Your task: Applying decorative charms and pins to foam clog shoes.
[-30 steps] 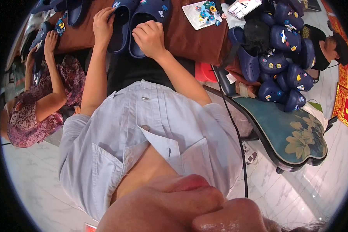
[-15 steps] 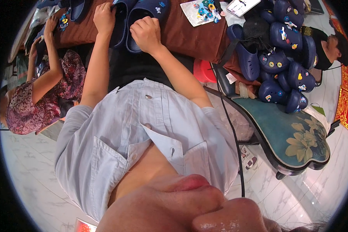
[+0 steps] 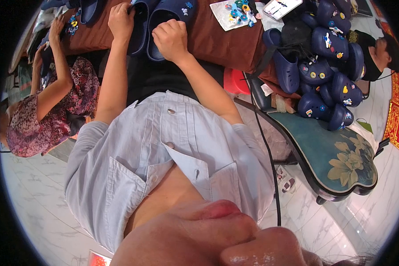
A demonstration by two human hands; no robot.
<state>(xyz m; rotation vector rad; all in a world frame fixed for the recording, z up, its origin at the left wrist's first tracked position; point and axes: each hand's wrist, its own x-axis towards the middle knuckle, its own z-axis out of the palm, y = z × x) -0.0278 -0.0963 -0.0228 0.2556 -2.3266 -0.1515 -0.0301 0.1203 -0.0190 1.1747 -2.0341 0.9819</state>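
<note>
Head view: our right hand (image 3: 170, 40), fisted, rests on one navy clog (image 3: 166, 17); our left hand (image 3: 121, 20) pinches its twin (image 3: 139, 24) on the brown surface (image 3: 217, 40). We judge a charm may press in crooked.

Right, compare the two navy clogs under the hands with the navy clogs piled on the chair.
The two navy clogs lie side by side on the brown table, one under each hand; the piled clogs are heaped on the chair, untouched. The piled ones show many coloured charms; the pair shows few. All are navy.
</note>
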